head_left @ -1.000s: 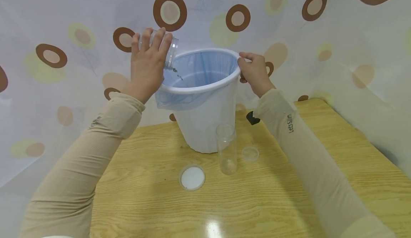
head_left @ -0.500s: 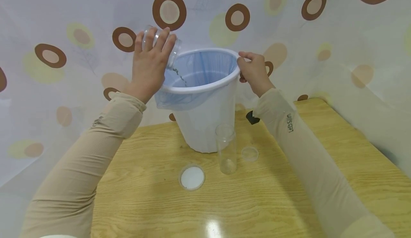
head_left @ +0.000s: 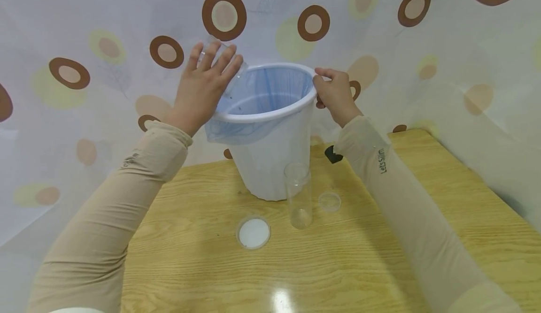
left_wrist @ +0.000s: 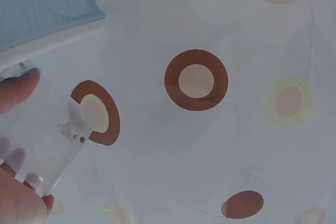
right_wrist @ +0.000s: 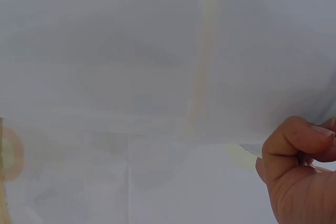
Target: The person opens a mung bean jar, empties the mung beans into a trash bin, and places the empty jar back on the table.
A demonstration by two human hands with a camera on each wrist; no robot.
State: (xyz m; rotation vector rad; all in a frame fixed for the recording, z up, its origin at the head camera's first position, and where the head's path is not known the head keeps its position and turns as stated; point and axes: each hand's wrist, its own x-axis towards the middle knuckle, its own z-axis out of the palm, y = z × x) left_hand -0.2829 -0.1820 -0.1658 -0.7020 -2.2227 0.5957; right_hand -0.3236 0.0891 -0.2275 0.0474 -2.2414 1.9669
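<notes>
My left hand (head_left: 203,87) grips a clear plastic jar (left_wrist: 37,124), tipped mouth-down over the left side of a white trash bin (head_left: 270,163). A few dark bits (left_wrist: 79,139) cling inside the jar in the left wrist view, and small specks show below its mouth in the head view. Blue plastic bag (head_left: 249,132) lines the bin and folds over its rim. On the far side, my right hand (head_left: 336,92) pinches the bin's rim between thumb and fingers. The right wrist view catches that hand (right_wrist: 302,171) at its edge, fingers curled.
In front of the bin stands a taller clear jar (head_left: 298,200), uncapped. Beside it lies a clear lid (head_left: 329,202); a white-centred round lid (head_left: 254,233) is nearer. All rest on a wood-grain table (head_left: 203,275). A small black object (head_left: 333,154) sits by the right sleeve.
The left hand and jar have shifted slightly right, further over the bin. The stream of dark green bits has thinned to a few specks. My right hand keeps its hold on the rim.
</notes>
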